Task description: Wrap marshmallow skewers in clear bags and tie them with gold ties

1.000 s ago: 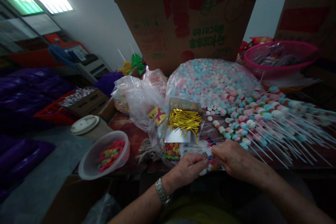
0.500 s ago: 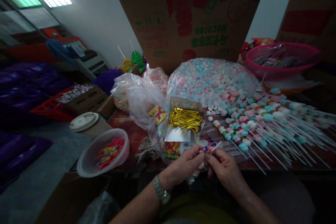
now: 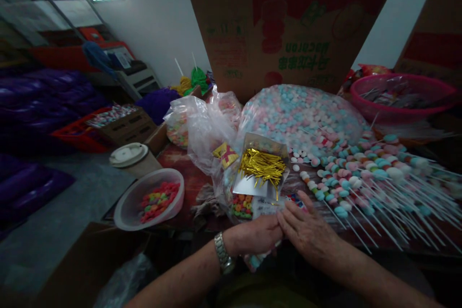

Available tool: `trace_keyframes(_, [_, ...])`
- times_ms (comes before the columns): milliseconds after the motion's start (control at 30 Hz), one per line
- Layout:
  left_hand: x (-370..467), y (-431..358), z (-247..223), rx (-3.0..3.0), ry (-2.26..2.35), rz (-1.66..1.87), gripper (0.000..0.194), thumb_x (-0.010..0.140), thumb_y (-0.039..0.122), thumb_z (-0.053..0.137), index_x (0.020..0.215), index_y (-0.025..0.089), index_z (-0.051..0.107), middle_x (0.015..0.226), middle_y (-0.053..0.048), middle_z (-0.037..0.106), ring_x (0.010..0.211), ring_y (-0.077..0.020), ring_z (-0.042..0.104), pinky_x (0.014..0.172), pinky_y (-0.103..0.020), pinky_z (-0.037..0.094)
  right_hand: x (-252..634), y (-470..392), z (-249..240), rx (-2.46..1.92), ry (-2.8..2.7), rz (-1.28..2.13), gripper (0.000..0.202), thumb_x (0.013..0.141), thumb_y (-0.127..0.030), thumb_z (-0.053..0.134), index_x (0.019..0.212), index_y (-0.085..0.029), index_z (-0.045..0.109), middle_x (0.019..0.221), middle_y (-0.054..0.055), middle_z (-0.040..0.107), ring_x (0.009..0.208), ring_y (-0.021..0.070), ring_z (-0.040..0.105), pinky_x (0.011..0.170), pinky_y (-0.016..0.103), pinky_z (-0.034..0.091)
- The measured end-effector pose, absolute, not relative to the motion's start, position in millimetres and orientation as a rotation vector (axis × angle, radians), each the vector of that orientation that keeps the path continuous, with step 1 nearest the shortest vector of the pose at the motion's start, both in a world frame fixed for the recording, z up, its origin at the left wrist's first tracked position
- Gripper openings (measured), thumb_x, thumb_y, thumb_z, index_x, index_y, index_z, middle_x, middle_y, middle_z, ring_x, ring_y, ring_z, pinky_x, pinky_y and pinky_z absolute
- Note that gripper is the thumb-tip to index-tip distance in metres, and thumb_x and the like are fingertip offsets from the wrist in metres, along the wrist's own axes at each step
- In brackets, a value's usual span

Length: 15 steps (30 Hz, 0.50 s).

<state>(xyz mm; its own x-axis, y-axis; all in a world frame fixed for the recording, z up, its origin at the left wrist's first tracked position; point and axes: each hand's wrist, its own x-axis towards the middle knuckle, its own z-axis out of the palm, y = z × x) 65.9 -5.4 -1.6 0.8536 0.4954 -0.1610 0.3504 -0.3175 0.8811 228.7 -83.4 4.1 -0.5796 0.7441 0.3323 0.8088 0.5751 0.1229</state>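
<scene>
My left hand [image 3: 254, 235], with a metal-band watch at its wrist, is closed around a wrapped candy skewer [image 3: 255, 261]. Blue and white pieces of it show in clear wrap below my fingers; its upper part is hidden. My right hand [image 3: 308, 231] lies against the left fingertips, its fingers stretched out close together. What is under its palm I cannot see. Just beyond the hands, a tilted box [image 3: 249, 186] holds gold twist ties [image 3: 263, 166]. Red and blue printed wrappers [image 3: 294, 198] show partly behind my right fingers.
Several candy skewers [image 3: 361, 185] with white sticks are piled at right. Behind lies a large bag of pastel candies [image 3: 306, 110], before a tall carton [image 3: 288, 24]. A pink basin [image 3: 400, 110] stands at back right. At left is a tub [image 3: 124, 209] of ring candies [image 3: 159, 202].
The white stick seen between my fingers is now hidden. My right hand has gone from pinching to stretched fingers laid against the left. The view has shifted slightly left.
</scene>
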Motion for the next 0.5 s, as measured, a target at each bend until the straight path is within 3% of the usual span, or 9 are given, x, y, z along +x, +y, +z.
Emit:
trace_keyframes(100, [59,-6,6,2.165,0.458,-0.105,0.021,0.081,0.035,0.050,0.071,0.017,0.057,0.057,0.000,0.057,0.047,-0.0126,0.049,0.044,-0.023,0.035,225,-90,-10,-1.353,-2.602,0.041,0.015,0.079,-0.009,0.046,0.077,-0.016,0.060,0.074,0.006,0.063,0.077,0.0198,0.055,0.096,0.048,0.031])
trace_keyframes(200, [48,-8,16,2.658,0.313,-0.190,0.014,0.078,0.028,0.055,0.083,0.015,0.056,0.074,-0.006,0.062,0.058,-0.0172,0.054,0.049,-0.025,0.037,214,-97,-24,-1.453,-2.101,0.905,0.021,0.083,-0.021,0.040,0.065,-0.017,0.052,0.060,0.002,0.057,0.059,0.0150,0.054,0.068,0.032,0.047])
trace_keyframes(267, [40,-8,19,2.915,0.253,-0.016,0.010,0.080,0.019,0.051,0.087,0.015,0.056,0.078,-0.007,0.061,0.064,-0.0187,0.054,0.054,-0.028,0.039,202,-98,-32,-1.342,-1.568,1.534,0.031,0.084,-0.033,0.034,0.057,-0.020,0.041,0.042,-0.004,0.042,0.038,0.0115,0.044,0.045,0.024,0.043])
trace_keyframes(333, [32,-8,18,2.986,0.263,0.256,0.013,0.083,0.017,0.045,0.089,0.016,0.057,0.077,-0.006,0.060,0.066,-0.0182,0.053,0.059,-0.029,0.040,193,-91,-35,-1.143,-1.208,1.884,0.037,0.084,-0.043,0.028,0.054,-0.023,0.033,0.033,-0.009,0.026,0.026,0.0101,0.033,0.033,0.022,0.036])
trace_keyframes(367, [27,-7,16,2.937,0.329,0.406,0.015,0.085,0.017,0.043,0.089,0.016,0.057,0.076,-0.006,0.060,0.066,-0.0176,0.053,0.060,-0.029,0.040,192,-84,-34,-1.104,-1.186,1.915,0.040,0.085,-0.046,0.024,0.053,-0.023,0.031,0.032,-0.010,0.024,0.025,0.0104,0.032,0.031,0.023,0.035])
trace_keyframes(433, [19,-5,9,2.661,0.575,0.674,0.020,0.086,0.018,0.039,0.083,0.016,0.059,0.074,-0.006,0.059,0.066,-0.0161,0.053,0.062,-0.028,0.041,196,-60,-26,-1.297,-1.476,1.644,0.048,0.090,-0.046,0.015,0.055,-0.022,0.038,0.034,-0.007,0.034,0.029,0.0118,0.041,0.035,0.023,0.038])
trace_keyframes(500, [14,-3,1,2.203,0.883,0.841,0.022,0.085,0.020,0.042,0.074,0.016,0.060,0.072,-0.005,0.059,0.067,-0.0149,0.053,0.062,-0.025,0.041,208,-25,-15,-1.689,-1.881,0.963,0.049,0.094,-0.037,0.015,0.067,-0.017,0.051,0.052,0.000,0.055,0.048,0.0133,0.056,0.049,0.023,0.044])
